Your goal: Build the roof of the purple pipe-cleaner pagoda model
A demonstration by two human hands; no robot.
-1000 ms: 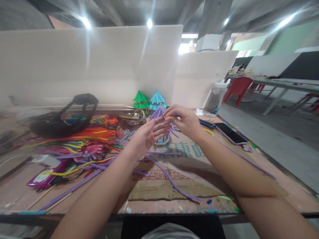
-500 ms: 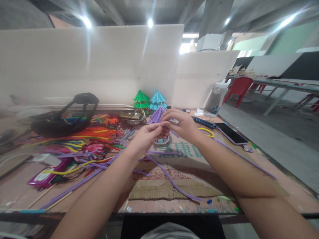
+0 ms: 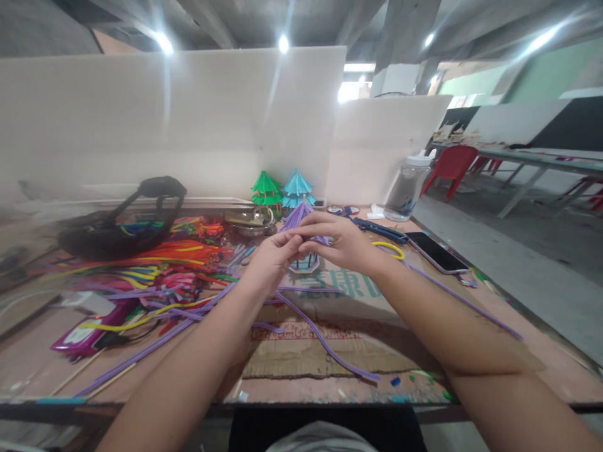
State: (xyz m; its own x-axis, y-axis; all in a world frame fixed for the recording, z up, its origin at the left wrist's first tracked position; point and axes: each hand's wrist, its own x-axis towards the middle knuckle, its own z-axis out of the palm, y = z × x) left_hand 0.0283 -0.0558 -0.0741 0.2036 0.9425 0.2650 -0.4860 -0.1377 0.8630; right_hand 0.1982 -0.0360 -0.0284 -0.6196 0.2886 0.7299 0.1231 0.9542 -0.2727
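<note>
A small pavilion model with a purple roof [image 3: 296, 215] of pipe cleaners and a pale base [image 3: 304, 269] stands on the cardboard [image 3: 348, 314], partly covered by my hands. My left hand [image 3: 271, 258] is closed, thumb and fingers pinched in front of the roof. Meeting it from the other side, my right hand [image 3: 342, 240] has its fingertips closed against the left fingers. Whatever lies between the fingertips is hidden. Loose purple pipe cleaners [image 3: 325, 345] lie just below the hands.
Green [image 3: 266, 187] and blue [image 3: 298, 184] pavilion models stand behind. On the left are a black basket-like object [image 3: 113, 235], coloured pipe cleaners [image 3: 174, 252] and a purple glue gun [image 3: 94, 329]. Rightward lie dark-handled pliers [image 3: 381, 231], a phone [image 3: 437, 252] and a water bottle [image 3: 409, 188].
My right hand has come slightly down and left, its fingers now stretched over the left fingertips. More of the pavilion's lower part shows beneath them.
</note>
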